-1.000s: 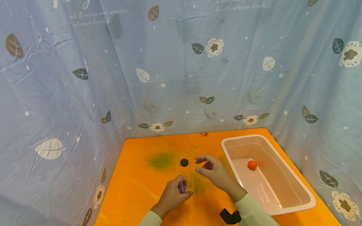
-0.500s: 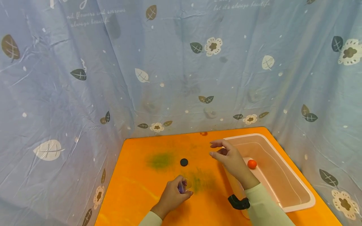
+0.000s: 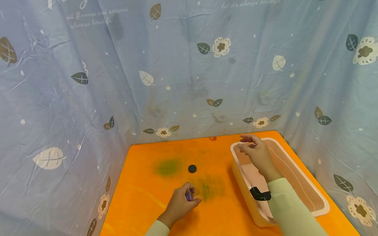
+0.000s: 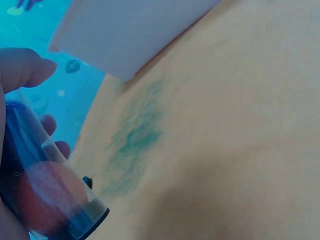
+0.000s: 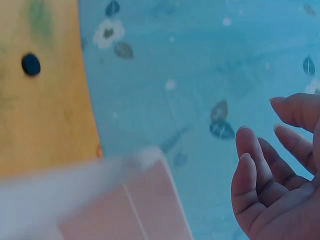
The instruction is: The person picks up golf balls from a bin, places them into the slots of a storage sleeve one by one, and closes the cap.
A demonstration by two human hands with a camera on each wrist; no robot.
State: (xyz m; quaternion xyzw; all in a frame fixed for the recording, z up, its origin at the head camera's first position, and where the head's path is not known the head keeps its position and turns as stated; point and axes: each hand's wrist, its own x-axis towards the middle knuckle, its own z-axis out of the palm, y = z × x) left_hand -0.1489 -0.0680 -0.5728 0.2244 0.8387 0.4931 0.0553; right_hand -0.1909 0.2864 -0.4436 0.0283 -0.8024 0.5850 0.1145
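Note:
My left hand (image 3: 192,195) rests on the orange table (image 3: 141,196) and grips a small clear vial (image 3: 189,195) with a dark blue end. In the left wrist view the vial (image 4: 50,200) has something orange inside. A black disc (image 3: 192,168) lies on the table just beyond that hand. My right hand (image 3: 249,146) hovers over the far left corner of the pale pink tub (image 3: 313,209), fingers relaxed and holding nothing; the right wrist view shows its bare palm (image 5: 280,165). My right forearm hides part of the tub's inside.
Blue floral cloth (image 3: 177,65) walls the table in on the left, back and right. Green smears (image 3: 168,166) mark the tabletop near the disc. The tub takes up the table's right side. A dark band (image 3: 260,194) sits on my right wrist.
My right hand has moved right and away from the table's middle to above the tub's far left corner. The orange ball in the tub is now hidden. The left hand has stayed put.

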